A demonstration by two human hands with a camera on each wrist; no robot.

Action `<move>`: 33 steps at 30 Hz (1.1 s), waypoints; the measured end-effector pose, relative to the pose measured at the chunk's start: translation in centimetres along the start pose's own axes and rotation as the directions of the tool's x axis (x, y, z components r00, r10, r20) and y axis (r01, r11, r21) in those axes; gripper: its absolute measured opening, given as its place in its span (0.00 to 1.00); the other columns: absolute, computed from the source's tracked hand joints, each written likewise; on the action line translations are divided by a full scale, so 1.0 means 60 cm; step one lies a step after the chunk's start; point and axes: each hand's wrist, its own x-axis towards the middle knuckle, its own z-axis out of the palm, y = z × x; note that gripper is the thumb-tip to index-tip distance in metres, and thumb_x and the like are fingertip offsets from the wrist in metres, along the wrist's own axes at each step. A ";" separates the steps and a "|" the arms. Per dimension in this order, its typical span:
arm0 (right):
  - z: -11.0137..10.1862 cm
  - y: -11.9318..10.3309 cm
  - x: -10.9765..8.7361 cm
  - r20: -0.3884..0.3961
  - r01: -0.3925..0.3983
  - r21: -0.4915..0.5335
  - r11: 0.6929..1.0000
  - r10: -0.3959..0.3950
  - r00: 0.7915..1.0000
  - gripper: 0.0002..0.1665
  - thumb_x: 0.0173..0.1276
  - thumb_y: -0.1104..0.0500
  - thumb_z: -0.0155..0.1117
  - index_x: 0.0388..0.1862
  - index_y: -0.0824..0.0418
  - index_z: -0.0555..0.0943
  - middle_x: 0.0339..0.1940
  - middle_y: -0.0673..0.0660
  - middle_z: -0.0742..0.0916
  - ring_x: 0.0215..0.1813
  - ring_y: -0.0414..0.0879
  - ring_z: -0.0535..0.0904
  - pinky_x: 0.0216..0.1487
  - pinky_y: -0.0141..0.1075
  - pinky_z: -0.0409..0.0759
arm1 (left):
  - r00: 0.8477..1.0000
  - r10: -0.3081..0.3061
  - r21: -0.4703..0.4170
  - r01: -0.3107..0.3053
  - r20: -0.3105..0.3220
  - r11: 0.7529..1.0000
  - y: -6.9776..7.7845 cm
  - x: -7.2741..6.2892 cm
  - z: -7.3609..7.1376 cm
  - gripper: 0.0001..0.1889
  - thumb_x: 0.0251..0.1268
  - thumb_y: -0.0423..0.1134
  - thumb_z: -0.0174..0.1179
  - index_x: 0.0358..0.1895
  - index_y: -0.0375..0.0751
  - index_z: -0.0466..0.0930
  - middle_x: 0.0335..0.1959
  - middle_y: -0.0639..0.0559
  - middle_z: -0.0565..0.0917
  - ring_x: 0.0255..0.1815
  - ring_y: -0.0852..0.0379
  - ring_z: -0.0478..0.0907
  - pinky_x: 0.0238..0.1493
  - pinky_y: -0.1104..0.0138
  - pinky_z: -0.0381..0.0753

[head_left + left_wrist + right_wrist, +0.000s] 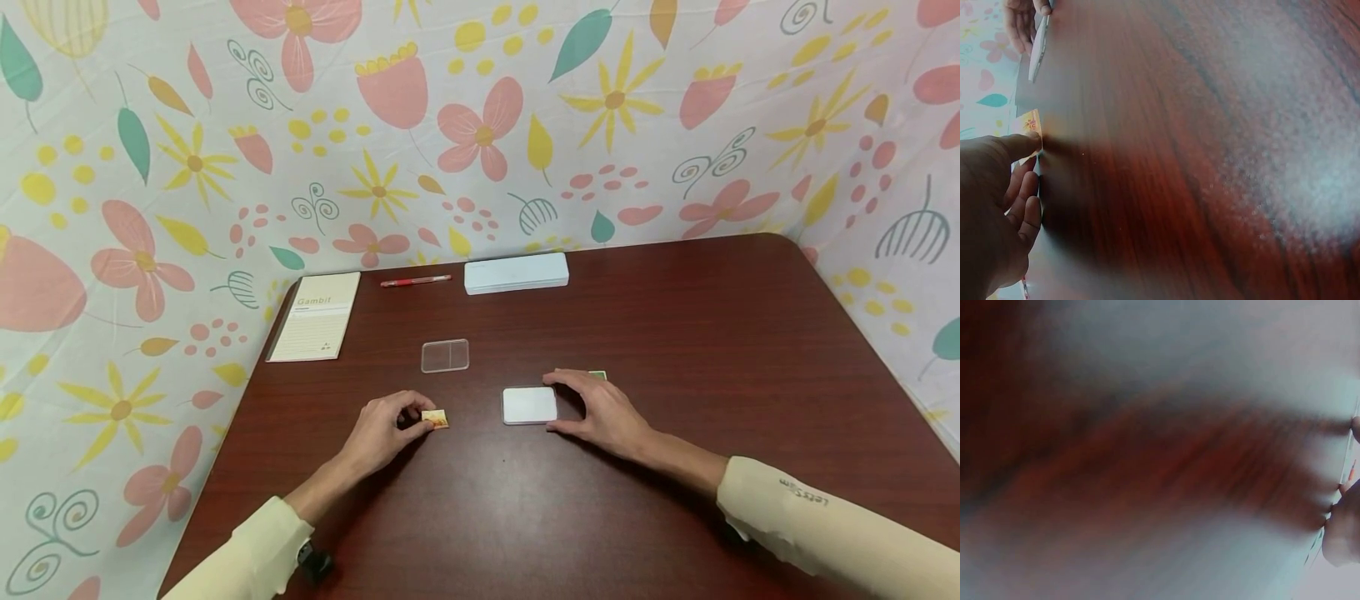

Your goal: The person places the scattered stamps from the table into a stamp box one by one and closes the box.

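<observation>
My left hand pinches a small yellow-and-orange picture card between thumb and fingers, just over the table. In the left wrist view the same card stands out beyond the thumb. To the right, a flat white rectangular case with a clear rim is held by my right hand, thumb and fingers at its right corners. Behind the right knuckles a green-and-white edge of a small item peeks out, mostly hidden. Only part of the right hand shows at the edge of the right wrist view.
A clear plastic lid lies beyond my hands. Farther back are a notepad marked "Gambit", a red pen and a pale blue pencil case. Patterned cloth borders the brown table behind and at the sides.
</observation>
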 end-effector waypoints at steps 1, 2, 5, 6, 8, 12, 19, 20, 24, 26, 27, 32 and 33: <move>0.000 0.000 0.000 -0.001 0.002 0.000 1.000 -0.002 1.000 0.41 0.52 0.58 0.90 0.64 0.65 0.83 0.61 0.60 0.88 0.63 0.57 0.84 0.62 0.55 0.80 | 1.000 -0.002 -0.004 0.002 0.002 1.000 0.000 0.000 0.000 0.14 0.58 0.34 0.81 0.42 0.53 0.88 0.37 0.64 0.86 0.36 0.63 0.83 0.39 0.65 0.83; 0.000 0.000 0.000 -0.001 0.002 0.000 1.000 -0.002 1.000 0.41 0.52 0.58 0.90 0.64 0.65 0.83 0.61 0.60 0.88 0.63 0.57 0.84 0.62 0.55 0.80 | 1.000 -0.004 -0.008 0.004 0.005 1.000 0.000 0.000 0.000 0.14 0.58 0.33 0.81 0.42 0.52 0.88 0.37 0.64 0.86 0.35 0.64 0.83 0.38 0.66 0.83; 0.001 0.000 -0.001 0.003 -0.002 0.000 1.000 0.002 1.000 0.41 0.53 0.58 0.90 0.64 0.66 0.82 0.61 0.60 0.87 0.64 0.57 0.84 0.61 0.56 0.81 | 1.000 -0.007 -0.015 0.007 0.011 1.000 0.000 0.000 0.001 0.13 0.60 0.33 0.80 0.42 0.52 0.88 0.36 0.64 0.86 0.34 0.66 0.82 0.37 0.66 0.83; 0.001 0.000 -0.002 0.005 -0.003 -0.001 1.000 0.003 1.000 0.41 0.53 0.58 0.90 0.64 0.65 0.82 0.61 0.60 0.87 0.64 0.57 0.84 0.61 0.56 0.81 | 1.000 -0.006 -0.020 0.006 0.011 1.000 0.000 0.001 0.000 0.12 0.61 0.33 0.79 0.42 0.52 0.88 0.36 0.64 0.86 0.34 0.66 0.82 0.37 0.66 0.83; 0.002 -0.001 -0.002 0.008 -0.007 -0.001 1.000 0.007 1.000 0.41 0.53 0.58 0.90 0.65 0.65 0.82 0.61 0.60 0.87 0.64 0.57 0.84 0.61 0.56 0.81 | 1.000 -0.015 -0.032 0.016 0.016 0.999 0.002 0.001 -0.002 0.10 0.63 0.34 0.78 0.42 0.52 0.88 0.35 0.64 0.87 0.32 0.66 0.82 0.35 0.67 0.83; 0.001 -0.001 -0.002 0.009 -0.011 0.001 1.000 0.011 1.000 0.41 0.53 0.58 0.90 0.65 0.65 0.82 0.61 0.60 0.87 0.64 0.57 0.84 0.61 0.56 0.81 | 0.999 -0.044 -0.060 0.045 0.026 0.997 0.009 0.007 -0.009 0.06 0.69 0.36 0.74 0.41 0.54 0.88 0.32 0.64 0.87 0.30 0.66 0.81 0.32 0.68 0.81; 0.000 0.000 -0.001 0.010 -0.016 0.004 1.000 0.016 1.000 0.41 0.53 0.58 0.90 0.65 0.65 0.82 0.61 0.60 0.87 0.64 0.56 0.83 0.62 0.56 0.80 | 0.999 -0.042 -0.048 0.042 0.014 0.998 0.019 0.023 -0.021 0.05 0.70 0.38 0.73 0.41 0.56 0.89 0.33 0.67 0.86 0.30 0.65 0.80 0.34 0.67 0.80; 0.000 0.000 -0.001 0.010 -0.016 0.005 1.000 0.016 1.000 0.41 0.53 0.58 0.90 0.65 0.65 0.82 0.62 0.60 0.87 0.64 0.56 0.83 0.62 0.56 0.80 | 0.999 -0.035 -0.048 0.036 0.010 0.998 0.020 0.026 -0.023 0.05 0.71 0.38 0.73 0.41 0.56 0.89 0.34 0.67 0.87 0.31 0.65 0.80 0.35 0.66 0.81; 0.001 0.000 -0.001 0.007 -0.010 0.004 1.000 0.010 1.000 0.41 0.53 0.58 0.90 0.65 0.65 0.82 0.61 0.60 0.87 0.64 0.57 0.83 0.62 0.56 0.80 | 1.000 -0.002 -0.059 0.002 -0.010 0.998 0.028 0.042 -0.033 0.05 0.71 0.36 0.72 0.42 0.53 0.89 0.36 0.65 0.88 0.32 0.65 0.82 0.37 0.66 0.84; 0.001 0.001 -0.001 0.005 -0.007 0.002 1.000 0.007 1.000 0.41 0.53 0.58 0.90 0.65 0.66 0.82 0.61 0.60 0.87 0.64 0.57 0.83 0.62 0.55 0.80 | 1.000 0.017 -0.064 -0.019 -0.025 0.998 0.032 0.051 -0.039 0.05 0.71 0.36 0.72 0.42 0.52 0.89 0.36 0.63 0.89 0.32 0.64 0.82 0.37 0.66 0.85; 0.001 0.001 -0.001 0.004 -0.007 0.001 1.000 0.007 1.000 0.41 0.53 0.58 0.90 0.65 0.65 0.82 0.61 0.60 0.87 0.64 0.57 0.83 0.62 0.55 0.80 | 0.999 0.027 -0.065 -0.029 -0.031 0.997 0.035 0.056 -0.042 0.04 0.71 0.35 0.72 0.42 0.51 0.89 0.36 0.63 0.89 0.33 0.64 0.83 0.37 0.67 0.85; 0.001 0.001 -0.001 0.004 -0.009 0.001 1.000 0.009 1.000 0.41 0.53 0.58 0.90 0.65 0.65 0.82 0.61 0.60 0.87 0.64 0.57 0.83 0.63 0.55 0.80 | 0.996 0.068 -0.079 -0.072 -0.051 0.994 0.051 0.081 -0.054 0.04 0.71 0.35 0.72 0.42 0.49 0.88 0.37 0.61 0.89 0.35 0.63 0.84 0.38 0.66 0.86; 0.001 0.001 -0.002 0.004 -0.009 0.000 1.000 0.009 1.000 0.41 0.53 0.58 0.90 0.65 0.65 0.82 0.61 0.60 0.87 0.64 0.57 0.83 0.63 0.55 0.80 | 0.996 0.072 -0.085 -0.076 -0.052 0.993 0.055 0.086 -0.054 0.04 0.70 0.35 0.72 0.42 0.49 0.88 0.37 0.61 0.89 0.35 0.63 0.84 0.38 0.65 0.86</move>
